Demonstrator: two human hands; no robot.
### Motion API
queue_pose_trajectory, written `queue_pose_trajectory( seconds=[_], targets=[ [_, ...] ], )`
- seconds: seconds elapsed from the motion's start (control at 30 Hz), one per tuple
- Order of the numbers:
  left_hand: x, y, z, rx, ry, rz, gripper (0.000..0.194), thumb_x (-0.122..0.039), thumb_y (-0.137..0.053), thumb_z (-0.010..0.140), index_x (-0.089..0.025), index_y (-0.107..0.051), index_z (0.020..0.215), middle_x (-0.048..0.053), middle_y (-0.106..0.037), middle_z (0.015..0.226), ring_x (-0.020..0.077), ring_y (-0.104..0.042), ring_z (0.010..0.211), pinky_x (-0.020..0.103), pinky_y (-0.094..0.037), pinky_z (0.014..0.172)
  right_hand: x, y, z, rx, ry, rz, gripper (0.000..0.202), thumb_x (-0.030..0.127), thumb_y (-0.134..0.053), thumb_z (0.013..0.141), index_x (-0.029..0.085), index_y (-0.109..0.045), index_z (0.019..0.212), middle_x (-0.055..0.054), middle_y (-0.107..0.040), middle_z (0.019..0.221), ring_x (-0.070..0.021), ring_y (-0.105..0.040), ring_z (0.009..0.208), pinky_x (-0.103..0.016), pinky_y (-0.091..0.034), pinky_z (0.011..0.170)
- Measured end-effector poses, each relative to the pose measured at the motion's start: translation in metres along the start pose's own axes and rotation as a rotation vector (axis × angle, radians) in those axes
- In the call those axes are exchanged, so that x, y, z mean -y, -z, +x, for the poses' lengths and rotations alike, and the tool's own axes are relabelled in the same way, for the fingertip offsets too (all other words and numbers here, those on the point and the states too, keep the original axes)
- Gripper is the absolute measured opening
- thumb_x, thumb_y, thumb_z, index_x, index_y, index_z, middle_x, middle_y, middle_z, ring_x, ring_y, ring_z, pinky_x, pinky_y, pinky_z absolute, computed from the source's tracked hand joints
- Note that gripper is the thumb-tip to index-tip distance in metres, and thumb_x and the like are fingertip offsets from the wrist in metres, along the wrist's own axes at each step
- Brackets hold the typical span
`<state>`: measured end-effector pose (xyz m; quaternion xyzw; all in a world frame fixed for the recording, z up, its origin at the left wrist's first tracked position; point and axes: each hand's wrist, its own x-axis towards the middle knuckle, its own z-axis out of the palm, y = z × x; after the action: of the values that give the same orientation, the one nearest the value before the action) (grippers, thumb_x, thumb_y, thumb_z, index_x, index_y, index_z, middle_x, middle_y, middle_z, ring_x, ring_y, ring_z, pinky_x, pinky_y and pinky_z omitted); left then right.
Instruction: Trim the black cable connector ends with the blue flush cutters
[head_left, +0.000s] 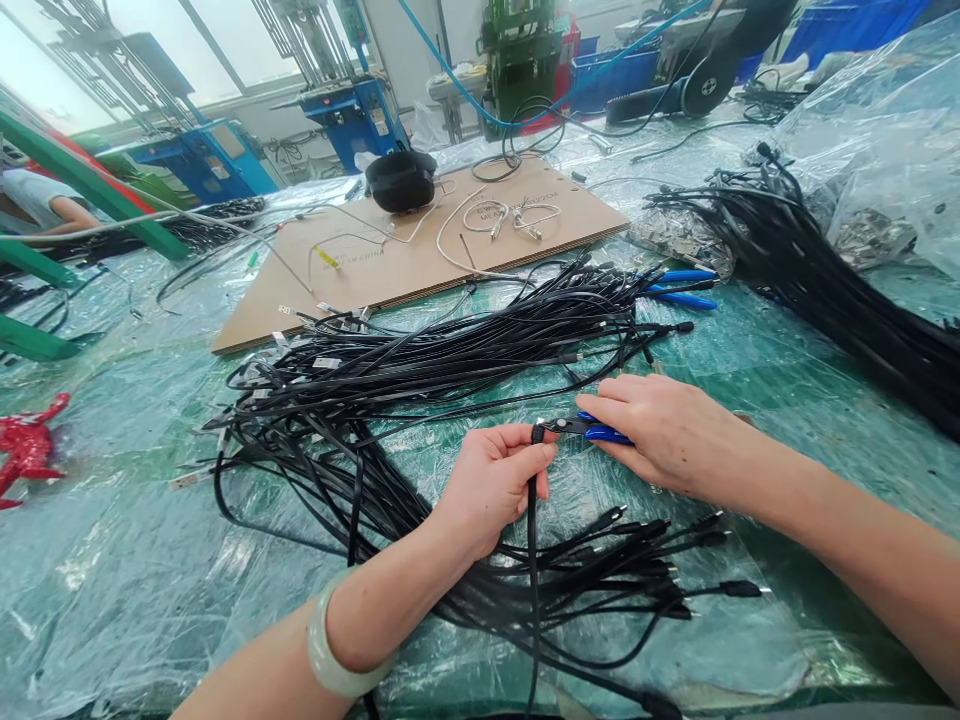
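Between its thumb and fingers, my left hand pinches a black cable just below its connector end, and the cable hangs down toward me. My right hand is closed around the blue handles of small cutting pliers. Their dark jaws point left and meet the connector end; whether they touch it I cannot tell. Beneath my left hand lies a bundle of black cables with connector ends to the right. A second heap of black cables lies just beyond my hands.
Another blue-handled tool sits at the far heap's right end. Behind are a cardboard sheet with pale cables and a black bowl-like object. More black cables lie right. A red object is at left. Plastic film covers the table.
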<state>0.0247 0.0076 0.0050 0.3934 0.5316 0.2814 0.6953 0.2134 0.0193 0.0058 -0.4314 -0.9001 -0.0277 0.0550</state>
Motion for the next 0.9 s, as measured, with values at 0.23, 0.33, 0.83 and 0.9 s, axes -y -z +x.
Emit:
queue_pose_trajectory(
  seconds=[0.23, 0.33, 0.83, 0.9],
  targets=[
    [-0.0008, -0.0001, 0.0003, -0.005, 0.010, 0.000, 0.023, -0.023, -0.062, 0.071, -0.009, -0.066, 0.088, -0.004, -0.050, 0.041, 0.0014, -0.023, 0.028, 0.016, -0.011, 0.030, -0.0025, 0.0022, -0.0006, 0.030, -0.030, 0.026, 0.011, 0.021, -0.057, 0.081, 0.015, -0.061, 0.090, -0.003, -0.057, 0.076, -0.0180, -0.053, 0.067, -0.029, -0.032, 0.057],
    [-0.0006, -0.0001, 0.0004, 0.000, 0.005, -0.006, 0.022, -0.024, -0.062, 0.071, -0.009, -0.066, 0.087, -0.005, -0.050, 0.041, 0.0012, -0.023, 0.028, 0.015, -0.011, 0.030, -0.0020, 0.0030, -0.0011, 0.014, -0.015, 0.017, 0.014, 0.023, -0.056, 0.083, 0.015, -0.060, 0.093, -0.004, -0.058, 0.080, -0.0196, -0.053, 0.071, -0.031, -0.033, 0.061],
    [0.0010, -0.0013, 0.0000, -0.011, -0.016, 0.020, 0.018, -0.024, -0.062, 0.071, -0.010, -0.067, 0.082, -0.005, -0.050, 0.040, 0.0008, -0.023, 0.028, 0.015, -0.011, 0.030, 0.0014, -0.0010, -0.0006, -0.010, -0.006, -0.025, 0.022, 0.024, -0.059, 0.081, 0.014, -0.060, 0.101, -0.005, -0.060, 0.083, -0.0219, -0.055, 0.074, -0.033, -0.035, 0.063],
    [0.0016, -0.0013, -0.0001, -0.010, -0.017, 0.022, 0.018, -0.024, -0.062, 0.071, -0.011, -0.067, 0.083, -0.005, -0.051, 0.040, 0.0008, -0.023, 0.028, 0.015, -0.011, 0.030, 0.0012, -0.0010, -0.0005, -0.001, -0.005, -0.022, 0.020, 0.022, -0.060, 0.080, 0.014, -0.061, 0.098, -0.005, -0.060, 0.082, -0.0218, -0.055, 0.073, -0.032, -0.035, 0.062]
  ],
)
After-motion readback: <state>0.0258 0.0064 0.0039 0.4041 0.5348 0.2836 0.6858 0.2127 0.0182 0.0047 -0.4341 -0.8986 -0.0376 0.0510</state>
